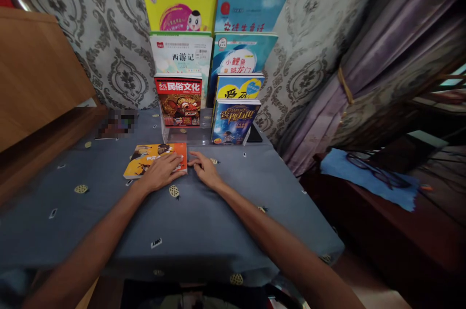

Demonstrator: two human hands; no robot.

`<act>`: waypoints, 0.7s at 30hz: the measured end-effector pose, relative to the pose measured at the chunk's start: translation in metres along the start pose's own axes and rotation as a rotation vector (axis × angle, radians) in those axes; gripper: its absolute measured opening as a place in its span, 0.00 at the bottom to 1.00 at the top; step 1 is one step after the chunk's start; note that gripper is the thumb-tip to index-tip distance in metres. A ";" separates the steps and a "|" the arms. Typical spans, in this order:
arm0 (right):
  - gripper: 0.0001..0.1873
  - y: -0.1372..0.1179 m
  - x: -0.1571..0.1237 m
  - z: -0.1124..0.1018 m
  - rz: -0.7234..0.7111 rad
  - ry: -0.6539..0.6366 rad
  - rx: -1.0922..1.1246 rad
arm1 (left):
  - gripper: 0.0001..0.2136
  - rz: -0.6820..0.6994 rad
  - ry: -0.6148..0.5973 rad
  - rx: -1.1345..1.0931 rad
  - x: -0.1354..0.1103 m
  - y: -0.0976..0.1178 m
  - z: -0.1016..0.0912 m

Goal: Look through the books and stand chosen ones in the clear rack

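Note:
An orange and yellow book (143, 157) lies flat on the grey-blue cloth, its cover facing up. My left hand (164, 169) rests on the right part of its cover with the fingers outstretched, covering some of the title. Just past the book's right edge is my right hand (204, 169), fingers apart and a little bent, with nothing in it; I cannot tell whether its fingertips touch the book. Behind both hands, a clear stepped rack (186, 137) holds books upright in two columns. At its front stand a red book (180, 103) and a dark blue book (235, 122).
Taller yellow (178, 6) and blue (251, 13) books stand at the back of the rack, near the patterned wall. A dark flat object (255, 134) lies beside the rack. On the right, glasses (378, 169) rest on a blue cloth (337, 168). A wooden panel (36, 76) borders the left side.

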State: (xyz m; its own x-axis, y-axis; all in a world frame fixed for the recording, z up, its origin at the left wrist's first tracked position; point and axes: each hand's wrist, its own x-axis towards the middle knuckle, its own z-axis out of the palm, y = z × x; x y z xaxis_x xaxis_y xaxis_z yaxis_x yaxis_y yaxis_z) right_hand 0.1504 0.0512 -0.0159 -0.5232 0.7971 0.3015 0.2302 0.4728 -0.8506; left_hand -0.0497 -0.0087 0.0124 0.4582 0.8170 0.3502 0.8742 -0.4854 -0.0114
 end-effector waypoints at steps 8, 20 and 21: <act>0.25 -0.008 -0.009 -0.002 0.054 0.028 0.274 | 0.24 -0.036 0.002 -0.081 -0.001 0.002 -0.003; 0.24 -0.015 -0.009 -0.005 0.070 0.016 0.243 | 0.22 -0.041 -0.012 -0.092 0.002 0.004 -0.008; 0.24 -0.015 -0.009 -0.005 0.063 0.020 0.231 | 0.22 -0.040 -0.008 -0.090 0.002 0.004 -0.008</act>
State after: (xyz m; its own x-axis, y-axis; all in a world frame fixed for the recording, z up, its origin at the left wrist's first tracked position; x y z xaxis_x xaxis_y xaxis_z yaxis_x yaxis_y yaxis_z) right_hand 0.1561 0.0384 -0.0034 -0.4969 0.8308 0.2508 0.0673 0.3250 -0.9433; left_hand -0.0467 -0.0115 0.0202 0.4244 0.8386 0.3414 0.8742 -0.4778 0.0869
